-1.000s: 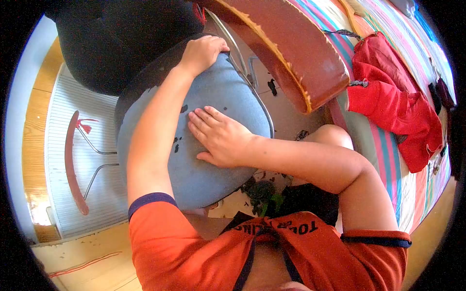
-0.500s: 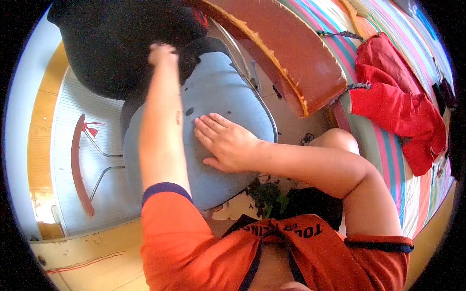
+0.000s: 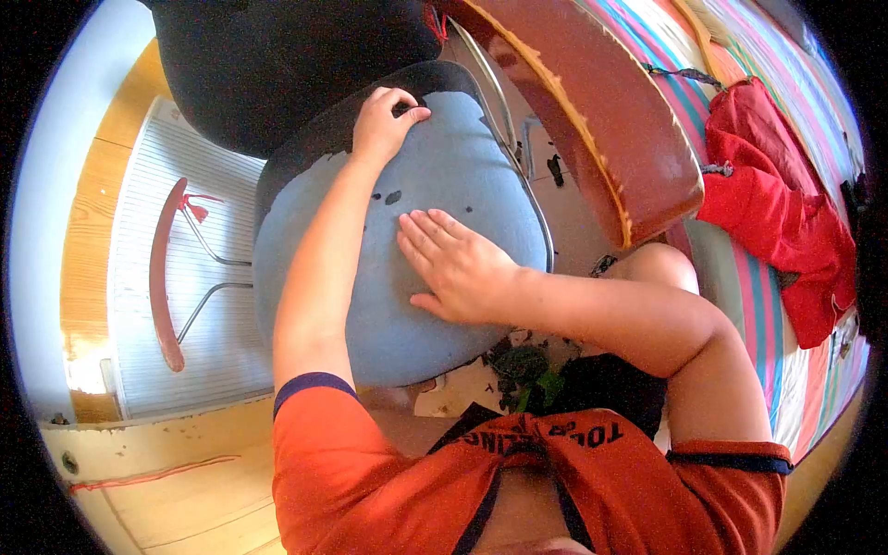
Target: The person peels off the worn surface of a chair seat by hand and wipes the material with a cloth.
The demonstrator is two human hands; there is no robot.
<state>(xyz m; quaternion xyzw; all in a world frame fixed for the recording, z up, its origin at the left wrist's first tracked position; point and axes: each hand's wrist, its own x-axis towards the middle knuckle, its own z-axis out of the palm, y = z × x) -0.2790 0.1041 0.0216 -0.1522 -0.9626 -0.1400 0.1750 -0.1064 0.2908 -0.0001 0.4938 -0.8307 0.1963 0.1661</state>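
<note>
A chair seat shows bare blue padding (image 3: 398, 319), with a black covering (image 3: 310, 125) still along its back edge and several black flecks on the blue. At the ragged border between black and blue, my left hand (image 3: 381, 128) is closed in a pinch. A bit of black shows between its thumb and fingers, which looks like the covering. My right hand (image 3: 458, 264) lies flat on the blue padding, fingers stretched out, palm down.
The black backrest (image 3: 296, 65) rises behind the seat. Brown armrests (image 3: 166, 277) flank it, the right one (image 3: 638, 129) large and near. Black scraps (image 3: 523, 365) lie on the floor below. A red garment (image 3: 786, 213) rests on a striped bed at right.
My left hand has come from in front of the backrest to the right, onto the seat's black border. The view has shifted slightly. My right hand stays flat on the padding.
</note>
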